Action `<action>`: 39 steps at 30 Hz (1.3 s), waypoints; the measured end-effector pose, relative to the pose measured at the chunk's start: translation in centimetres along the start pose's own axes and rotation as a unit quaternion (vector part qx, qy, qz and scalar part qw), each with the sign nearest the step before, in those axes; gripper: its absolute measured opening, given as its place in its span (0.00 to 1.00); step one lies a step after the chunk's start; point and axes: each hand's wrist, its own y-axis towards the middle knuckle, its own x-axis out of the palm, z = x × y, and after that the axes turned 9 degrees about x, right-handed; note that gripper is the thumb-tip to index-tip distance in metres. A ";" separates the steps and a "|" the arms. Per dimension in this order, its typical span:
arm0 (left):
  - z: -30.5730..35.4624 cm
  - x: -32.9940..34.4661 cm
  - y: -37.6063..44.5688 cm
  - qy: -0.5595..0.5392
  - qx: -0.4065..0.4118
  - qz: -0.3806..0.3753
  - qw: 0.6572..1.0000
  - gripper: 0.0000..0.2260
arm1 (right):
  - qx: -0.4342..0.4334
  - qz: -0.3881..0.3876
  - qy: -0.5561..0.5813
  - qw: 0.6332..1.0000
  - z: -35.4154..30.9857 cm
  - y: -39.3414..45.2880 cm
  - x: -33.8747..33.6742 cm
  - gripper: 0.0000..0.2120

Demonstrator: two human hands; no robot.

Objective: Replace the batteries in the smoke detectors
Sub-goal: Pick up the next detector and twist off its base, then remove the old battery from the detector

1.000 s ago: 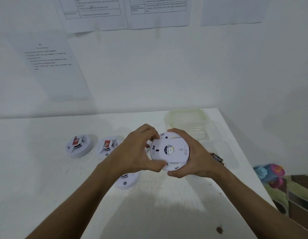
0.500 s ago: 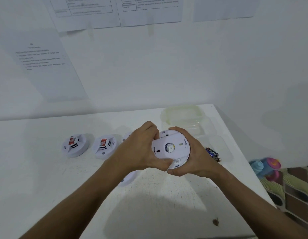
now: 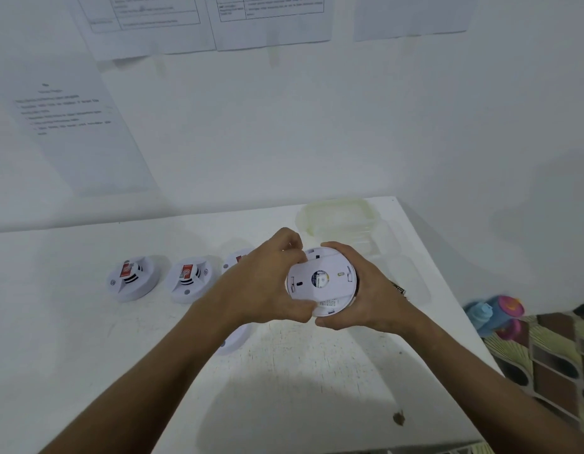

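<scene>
While raised above the white counter [image 3: 87,355], round white plastic smoke detector [image 3: 321,281] held with back plate toward camera, tilted. Left hand [image 3: 261,286] gripping detector's left edge, fingers [image 3: 292,244] curled and clamped over upper rim. Right hand [image 3: 372,290] cupping right side, fingers wrapped behind housing and closed on it. Two round white detectors with red labels [image 3: 133,278] [image 3: 189,280] resting face up on counter to the left, just beside each other. Third such detector [image 3: 236,260] partly hidden behind left hand. Fourth white detector [image 3: 235,342] lying under left forearm. Dark battery [image 3: 398,288] showing behind right hand. Clear plastic lidded container [image 3: 339,216] at counter's far right corner. Printed paper sheets [image 3: 74,132] fixed to wall.
</scene>
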 end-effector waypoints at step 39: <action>6.8 5.8 1.2 -0.067 -0.010 0.018 0.998 0.25 | 0.042 -0.098 -0.005 0.994 2.8 -5.9 -7.3 0.48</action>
